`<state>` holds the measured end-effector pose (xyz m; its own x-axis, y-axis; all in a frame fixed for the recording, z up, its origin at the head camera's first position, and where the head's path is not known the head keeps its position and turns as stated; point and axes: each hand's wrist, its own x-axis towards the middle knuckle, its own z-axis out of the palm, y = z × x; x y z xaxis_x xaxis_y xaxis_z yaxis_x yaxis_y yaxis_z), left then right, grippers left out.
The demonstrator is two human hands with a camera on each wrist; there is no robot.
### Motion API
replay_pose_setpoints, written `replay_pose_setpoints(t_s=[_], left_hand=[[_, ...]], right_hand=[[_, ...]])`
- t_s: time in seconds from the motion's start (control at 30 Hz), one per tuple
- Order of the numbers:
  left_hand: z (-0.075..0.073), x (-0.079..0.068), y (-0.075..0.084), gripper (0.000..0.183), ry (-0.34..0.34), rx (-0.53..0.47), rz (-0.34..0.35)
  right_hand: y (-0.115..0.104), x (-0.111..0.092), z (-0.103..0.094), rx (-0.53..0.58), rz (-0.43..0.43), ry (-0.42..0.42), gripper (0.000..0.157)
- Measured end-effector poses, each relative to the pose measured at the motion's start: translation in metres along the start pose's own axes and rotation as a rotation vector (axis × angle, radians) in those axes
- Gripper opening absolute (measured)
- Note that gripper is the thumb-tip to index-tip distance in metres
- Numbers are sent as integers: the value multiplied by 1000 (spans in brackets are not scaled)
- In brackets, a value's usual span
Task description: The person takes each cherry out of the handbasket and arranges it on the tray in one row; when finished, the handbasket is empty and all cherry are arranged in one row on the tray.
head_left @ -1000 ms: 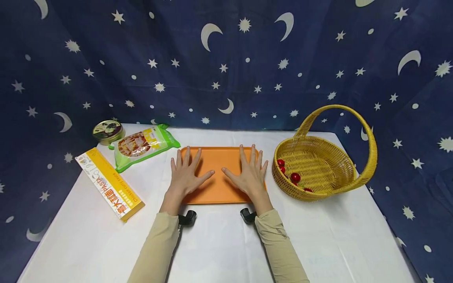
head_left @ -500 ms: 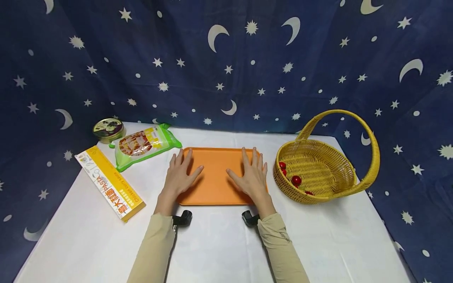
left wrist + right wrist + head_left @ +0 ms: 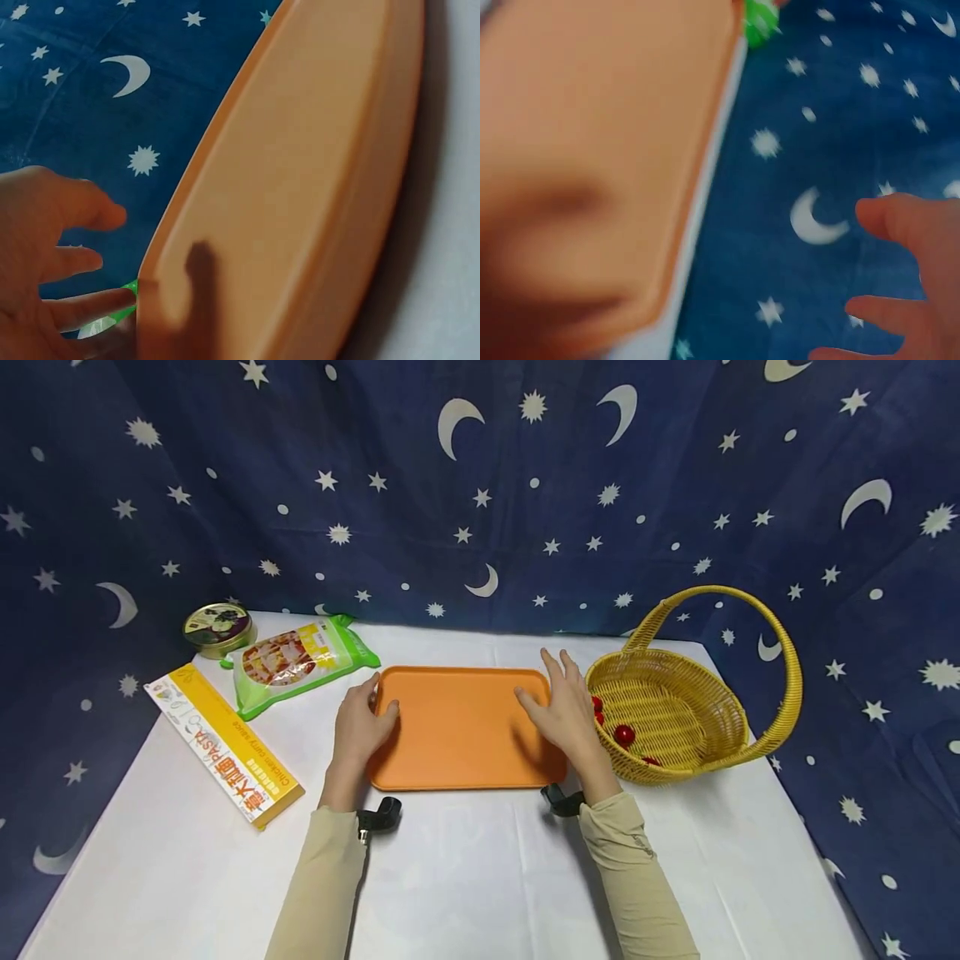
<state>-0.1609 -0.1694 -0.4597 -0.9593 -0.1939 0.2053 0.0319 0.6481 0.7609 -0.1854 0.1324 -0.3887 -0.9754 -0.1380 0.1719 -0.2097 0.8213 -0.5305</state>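
An orange rectangular tray (image 3: 461, 727) lies flat on the white-covered table, its inside bare. At its left rim is my left hand (image 3: 360, 727), fingers lightly bent with the thumb over the tray. In the left wrist view the fingers (image 3: 86, 304) come close to the tray's edge; whether they touch it I cannot tell. My right hand (image 3: 566, 710) hovers over the tray's right edge, thumb and fingers spread, nothing in it. Just right of it stands a yellow wicker basket (image 3: 738, 702) with a tall handle, holding several small red round fruits (image 3: 624, 735).
Left of the tray lie a green plastic food bag (image 3: 300, 660) and a yellow-and-white pasta box (image 3: 225, 743). Behind them sits a round gold tin (image 3: 217, 627) with a dark lid. A blue star-and-moon cloth (image 3: 420, 493) hangs along the table's back edge.
Both hands were spread over the tray's two sides. The left has drawn outward to the left rim, and the right has moved right toward the basket. The view has shifted slightly.
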Motion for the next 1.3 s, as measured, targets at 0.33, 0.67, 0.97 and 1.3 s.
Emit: replay_pose_setpoints(t_s=[0.33,0.67,0.97,1.3], left_hand=[[-8,4,-16,67,-87,-7,-12],[-13,7,-29,68,-101,5,46],[-5,7,-31,63,-75,5,76],[-3,6,-29,59,-106,58,44]], right_hand=[[51,8,-82,-115,235,-160,59],[89,-1,-79,-171,378,-460,42],[91,-5,-64,-139,432,-209,28],[25,15,-50,40,159,170,33]])
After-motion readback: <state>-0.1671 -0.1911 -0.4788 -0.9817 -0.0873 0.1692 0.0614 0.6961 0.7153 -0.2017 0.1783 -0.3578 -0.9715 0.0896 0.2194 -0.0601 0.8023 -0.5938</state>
